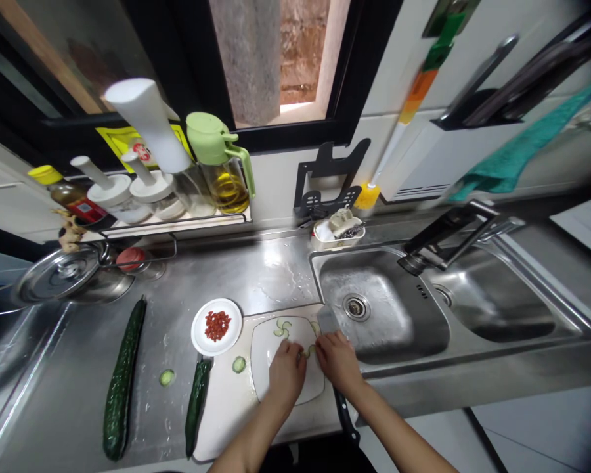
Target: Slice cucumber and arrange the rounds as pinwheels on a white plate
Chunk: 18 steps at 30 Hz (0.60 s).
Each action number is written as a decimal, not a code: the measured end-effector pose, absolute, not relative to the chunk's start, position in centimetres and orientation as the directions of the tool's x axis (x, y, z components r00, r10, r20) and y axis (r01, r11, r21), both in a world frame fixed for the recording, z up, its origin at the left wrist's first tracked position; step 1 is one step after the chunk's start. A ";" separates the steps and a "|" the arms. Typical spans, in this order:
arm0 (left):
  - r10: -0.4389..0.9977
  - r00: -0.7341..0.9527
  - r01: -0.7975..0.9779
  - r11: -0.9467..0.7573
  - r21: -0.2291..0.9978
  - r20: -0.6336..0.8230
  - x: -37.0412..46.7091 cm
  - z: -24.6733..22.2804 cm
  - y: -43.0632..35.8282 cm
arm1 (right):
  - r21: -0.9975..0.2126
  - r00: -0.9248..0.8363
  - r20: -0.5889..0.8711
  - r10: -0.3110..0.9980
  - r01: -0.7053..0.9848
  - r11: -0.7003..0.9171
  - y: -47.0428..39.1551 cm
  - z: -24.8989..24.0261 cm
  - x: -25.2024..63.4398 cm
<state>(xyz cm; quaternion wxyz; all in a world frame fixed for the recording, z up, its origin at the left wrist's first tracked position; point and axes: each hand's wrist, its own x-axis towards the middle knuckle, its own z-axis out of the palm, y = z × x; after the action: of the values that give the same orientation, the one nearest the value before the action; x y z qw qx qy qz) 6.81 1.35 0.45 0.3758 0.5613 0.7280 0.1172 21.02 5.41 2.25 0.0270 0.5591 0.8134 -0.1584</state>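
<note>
A squarish white plate (264, 368) lies on the white cutting board (221, 420). On its far part, thin curved cucumber slices (282, 332) form a small swirl. My left hand (286, 373) is over the plate, its fingers pinched together at another thin cucumber slice (310, 351). My right hand (339, 361) is at the plate's right edge, fingertips closed on the same slice from the other side. Fingers partly hide the contact. Under and beside my right hand lies a kitchen knife (345, 417), its blade toward the sink and its black handle toward me.
Left of the plate are a saucer of red goji berries (217, 326), a cut cucumber (197, 407), cucumber end pieces (167, 377) and a whole cucumber (124, 381). A double sink (384, 341) borders the right. Seasoning jars and an oil bottle (224, 164) stand on a rack behind.
</note>
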 end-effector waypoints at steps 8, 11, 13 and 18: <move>0.925 -0.021 0.735 0.272 0.622 -0.380 6.4 0.1 1.0 | -0.169 -0.456 -0.192 0.869 0.887 0.429 1.6 0.8 21.7; 0.929 -0.012 0.752 0.252 0.609 -0.369 6.3 0.2 0.9 | -0.136 -0.440 -0.226 0.869 0.898 0.420 1.2 0.4 21.5; 0.931 -0.015 0.758 0.249 0.603 -0.366 6.3 0.2 0.9 | -0.125 -0.434 -0.237 0.869 0.901 0.415 1.2 0.4 21.4; 0.936 -0.018 0.741 0.249 0.623 -0.352 6.3 0.0 0.9 | -0.107 -0.434 -0.231 0.871 0.901 0.421 1.6 0.9 21.4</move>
<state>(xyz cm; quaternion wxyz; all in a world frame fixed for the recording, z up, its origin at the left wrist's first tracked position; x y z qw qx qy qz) 6.30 0.87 -0.05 0.3648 0.5981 0.7011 0.1331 21.41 1.59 0.86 0.0699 0.5274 0.8399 -0.1073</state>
